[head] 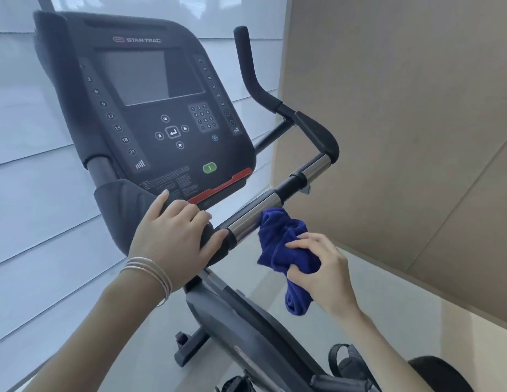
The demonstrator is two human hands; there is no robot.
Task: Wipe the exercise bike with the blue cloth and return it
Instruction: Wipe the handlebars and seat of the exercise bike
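While we look down from the head camera, we've got one exercise bike in front of us, with one Star Trac console tilted up by the window blinds. Two hands are in view. Our left hand is wrapped over the dark padded grip at the near end of the handlebar, fingers curled loosely over the top and thumb pointing along toward the chrome section. It's holding the bar and nothing else. A few thin silver bangles sit on that wrist; we can't get an exact count.

Our right hand has the one blue cloth bunched up, fingers closed around the middle of it, with one end hanging down below the hand. The top of the cloth is pressed against the underside of the chrome section, just beside the left hand's thumb.

Further up the bar there's a second chrome section, then one upright black handle. One green button and one red strip show on the console's lower edge.
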